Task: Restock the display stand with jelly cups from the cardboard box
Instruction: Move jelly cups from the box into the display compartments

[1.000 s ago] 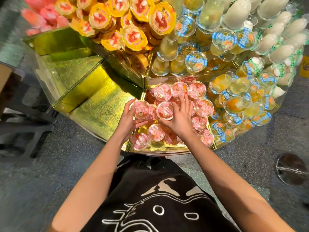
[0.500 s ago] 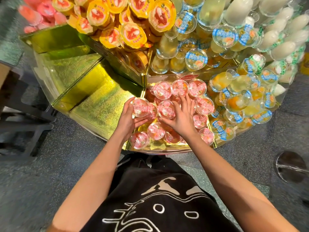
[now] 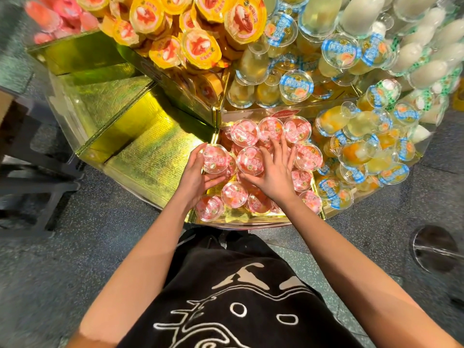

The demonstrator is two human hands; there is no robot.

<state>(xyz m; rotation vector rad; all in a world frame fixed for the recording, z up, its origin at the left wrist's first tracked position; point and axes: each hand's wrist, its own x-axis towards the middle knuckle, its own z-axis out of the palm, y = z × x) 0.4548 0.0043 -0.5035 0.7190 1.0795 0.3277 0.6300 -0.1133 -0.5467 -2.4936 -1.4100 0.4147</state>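
Closest to you, at six o'clock from your hands, a front row of pink cups lies along the near edge of the bin, with gold floor showing between them. I judge this the thin part of the stock, where more cups belong. Your left hand grasps one jelly cup from its left side, thumb up along the rim and fingers curled beneath. The cup sits lid up at one o'clock from that palm, by the bin's left wall. Your right hand lies flat and released, fingers spread straight over the heap and touching the cups under them. A second cup sits at ten o'clock from it, just beside the thumb and between your two hands. To do this well, steady the heap lightly with the flat hand, since round lids probably slide on each other. Set the held cup lid up into a gap, not on a slope. At twelve o'clock the back row stands against the rear wall. Farther off, blue-lidded cups lie at one o'clock, yellow-lidded cups at eleven and gold-lined shelves at ten. The cardboard box is not in view.
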